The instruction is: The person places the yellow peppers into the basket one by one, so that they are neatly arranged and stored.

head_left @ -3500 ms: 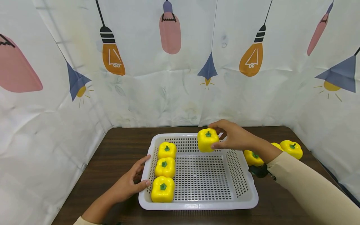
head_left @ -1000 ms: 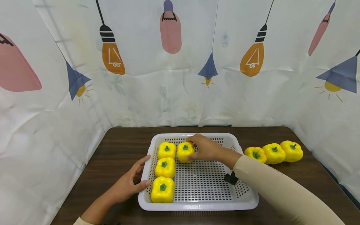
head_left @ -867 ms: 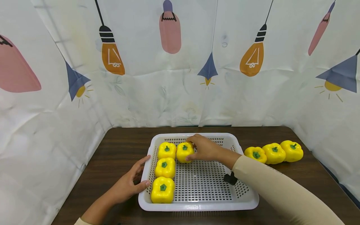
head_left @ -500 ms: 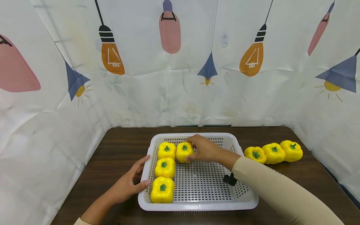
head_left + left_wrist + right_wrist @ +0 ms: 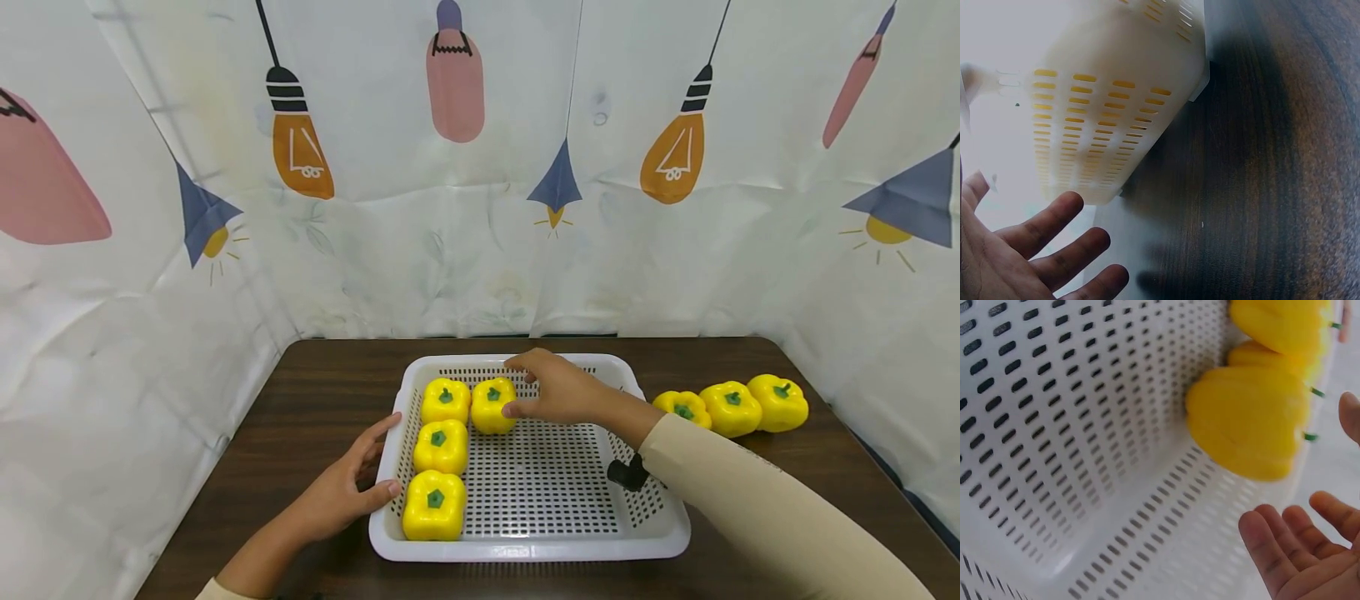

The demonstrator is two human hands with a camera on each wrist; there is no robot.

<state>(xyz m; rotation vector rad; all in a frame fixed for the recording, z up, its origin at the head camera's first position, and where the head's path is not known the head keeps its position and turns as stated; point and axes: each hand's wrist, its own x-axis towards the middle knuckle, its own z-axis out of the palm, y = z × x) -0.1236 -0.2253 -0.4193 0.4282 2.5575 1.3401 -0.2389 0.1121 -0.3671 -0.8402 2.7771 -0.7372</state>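
Note:
A white perforated plastic basket (image 5: 540, 547) holds yellow bell peppers. Three of them, such as the near one (image 5: 434, 507), line its left side. Another bell pepper (image 5: 491, 407) sits beside the back one, its green stem up. My right hand (image 5: 558, 390) is just right of that pepper, thumb and fingers spread apart with nothing between them. In the right wrist view, a gap shows between the fingertips (image 5: 1259, 530) and the pepper (image 5: 1247, 422). My left hand (image 5: 348, 483) rests at the basket's left rim, its fingers (image 5: 1079, 253) loosely extended along the outer wall.
Three more yellow bell peppers (image 5: 731, 409) lie in a row on the dark wooden table (image 5: 300, 400), right of the basket. The right forearm partly covers the nearest one. A white printed sheet (image 5: 420, 267) hangs behind and at the sides of the table.
The right hand brought a bell pepper from above the basket's back down beside the back left one, then let go and lifted slightly away to the right. The left hand stayed put.

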